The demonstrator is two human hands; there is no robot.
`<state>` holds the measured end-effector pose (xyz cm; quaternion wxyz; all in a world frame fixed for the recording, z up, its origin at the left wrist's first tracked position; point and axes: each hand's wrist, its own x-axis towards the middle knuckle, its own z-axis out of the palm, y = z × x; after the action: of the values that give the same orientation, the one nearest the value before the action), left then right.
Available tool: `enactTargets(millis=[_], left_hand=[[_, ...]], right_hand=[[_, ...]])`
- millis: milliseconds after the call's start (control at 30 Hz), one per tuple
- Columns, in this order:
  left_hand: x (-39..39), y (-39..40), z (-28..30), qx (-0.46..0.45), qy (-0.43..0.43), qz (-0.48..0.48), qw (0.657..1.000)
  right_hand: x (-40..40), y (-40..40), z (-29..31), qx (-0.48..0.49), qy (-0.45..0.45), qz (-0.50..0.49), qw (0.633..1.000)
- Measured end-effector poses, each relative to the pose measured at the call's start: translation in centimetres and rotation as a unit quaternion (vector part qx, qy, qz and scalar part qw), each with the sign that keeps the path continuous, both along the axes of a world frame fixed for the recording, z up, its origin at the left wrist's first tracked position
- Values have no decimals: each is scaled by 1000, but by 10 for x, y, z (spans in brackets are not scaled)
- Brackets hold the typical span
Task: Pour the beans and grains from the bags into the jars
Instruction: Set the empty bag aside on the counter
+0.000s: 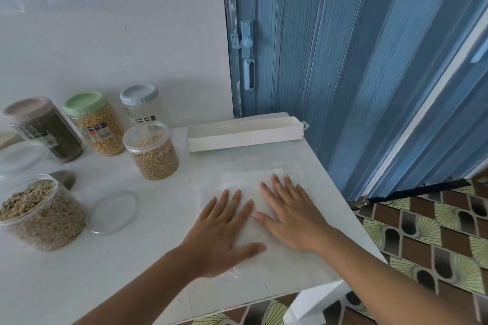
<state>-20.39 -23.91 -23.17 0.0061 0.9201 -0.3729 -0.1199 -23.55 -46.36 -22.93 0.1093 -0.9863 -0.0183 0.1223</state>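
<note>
An empty clear plastic bag (248,182) lies flat on the white table (132,272). My left hand (224,229) and my right hand (287,214) press down on it side by side, fingers straight and spread. An open jar of tan beans (151,150) stands behind the bag to the left. Another open jar of brownish beans (39,214) stands at the near left, with a clear lid (113,211) lying beside it. At the back stand a green-lidded jar of yellow grains (96,124), a grey-lidded jar (140,105) that looks empty, and a dark-filled jar (45,129).
A long white cardboard box (245,134) lies open at the table's back edge. A second clear lid (21,155) rests at the far left. The table's right edge drops to a patterned floor (427,229). A blue folding door (343,60) stands behind.
</note>
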Motion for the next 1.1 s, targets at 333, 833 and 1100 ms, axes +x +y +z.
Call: enactTargets(millis=[333, 833, 1100], left_hand=[[1, 0, -7, -6, -11, -1, 1000], [33, 42, 68, -200, -123, 200, 951], [34, 137, 115, -100, -178, 360, 910]], right_hand=[[-4, 0, -7, -4, -33, -3, 999], [46, 15, 72, 43, -45, 12, 998], [91, 113, 109, 40, -68, 119, 990]])
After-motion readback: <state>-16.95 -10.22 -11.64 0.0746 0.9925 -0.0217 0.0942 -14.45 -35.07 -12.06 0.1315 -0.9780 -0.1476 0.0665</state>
